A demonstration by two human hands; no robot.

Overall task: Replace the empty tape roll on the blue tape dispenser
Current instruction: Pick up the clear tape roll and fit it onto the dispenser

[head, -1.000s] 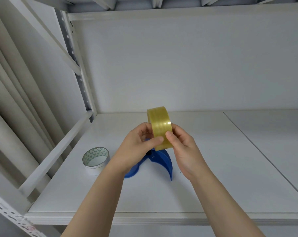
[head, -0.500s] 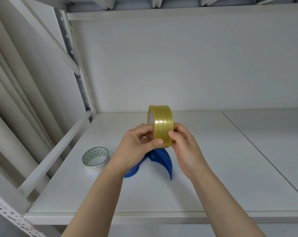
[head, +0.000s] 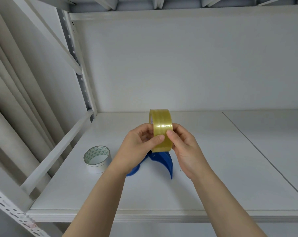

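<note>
Standing on edge in mid-air, the yellow tape roll (head: 161, 130) is held just above the blue tape dispenser (head: 159, 161), which rests on the white shelf (head: 213, 177). The roll is pinched from both sides: the left hand (head: 138, 144) is closed on its left face with the thumb laid across the tape's outer band, and the right hand (head: 183, 146) is closed on the right face with its thumb pressed beside the other. The step in hand is judged to be finding the loose end of the tape before the roll is seated. It is best done if the roll is turned slowly under the thumbs until a ridge is felt, then the end lifted with a nail and not allowed to fold onto itself. The unwinding direction should be matched to the dispenser's cutter, whose position is hidden behind the hands. An empty white core (head: 97, 159) stands upright to the left, apart from the dispenser, so the old roll is taken to be already removed.
</note>
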